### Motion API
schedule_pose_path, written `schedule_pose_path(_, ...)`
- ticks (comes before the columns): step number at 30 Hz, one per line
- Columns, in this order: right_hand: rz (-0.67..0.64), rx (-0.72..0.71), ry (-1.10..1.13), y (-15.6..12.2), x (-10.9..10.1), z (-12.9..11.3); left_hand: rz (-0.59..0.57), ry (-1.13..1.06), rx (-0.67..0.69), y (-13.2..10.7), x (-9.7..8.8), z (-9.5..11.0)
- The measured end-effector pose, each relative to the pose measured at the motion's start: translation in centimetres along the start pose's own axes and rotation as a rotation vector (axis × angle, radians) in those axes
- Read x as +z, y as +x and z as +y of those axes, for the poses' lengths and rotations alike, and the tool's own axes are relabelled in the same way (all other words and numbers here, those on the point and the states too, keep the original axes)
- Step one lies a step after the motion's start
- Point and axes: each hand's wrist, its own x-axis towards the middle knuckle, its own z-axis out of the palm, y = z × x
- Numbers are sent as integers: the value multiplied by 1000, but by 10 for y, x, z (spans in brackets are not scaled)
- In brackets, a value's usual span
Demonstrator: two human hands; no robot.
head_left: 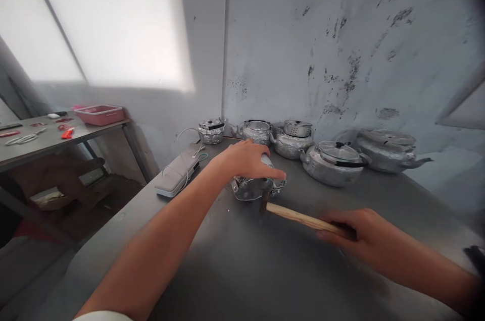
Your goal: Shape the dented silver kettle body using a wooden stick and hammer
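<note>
My left hand (248, 159) lies over a small silvery metal kettle (253, 191) on the table, fingers and thumb curled around it. The kettle looks tipped on its side with a wide opening toward me; much of its body is hidden under the hand. In my right hand (358, 235) is a hammer (297, 216), held by the end of its pale wooden handle. Its dark head is at the edge of the kettle's opening; whether they touch I cannot tell.
Several dented metal kettles, one with a lid (337, 152), stand along the wall behind. A grey power bank (178, 172) with cables lies left on the grey table (227, 270). A second table (56, 135) at far left holds a pink basket (100, 115) and scissors (26, 138).
</note>
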Motion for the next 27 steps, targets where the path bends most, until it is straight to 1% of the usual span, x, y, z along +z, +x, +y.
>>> schedule_pose_path(1,-101,9,38,0,1,-1,1,-7,-6,0,0,0)
schedule_pose_path(3,-210,20,84,-1,1,-4,-6,-11,-31,-1,-1,2)
schedule_pose_path(5,-182,21,93,-2,0,-7,-38,-4,-58,-2,-4,3)
schedule_pose_path(9,-45,-20,74,-2,2,-11,-104,-15,-76,-4,-8,1)
schedule_pose_path(11,8,-42,67,-2,3,-12,-102,-52,-68,-2,-8,-3)
schedule_pose_path(13,31,-45,66,-2,3,-12,-81,-89,-37,1,-6,-7)
schedule_pose_path(18,-33,18,63,-2,4,-13,-18,-113,23,6,-3,-16)
schedule_pose_path(22,-62,41,62,-2,4,-12,-31,-136,32,7,-5,-18)
schedule_pose_path(27,-93,39,111,0,5,-8,-35,-149,4,5,-8,-21)
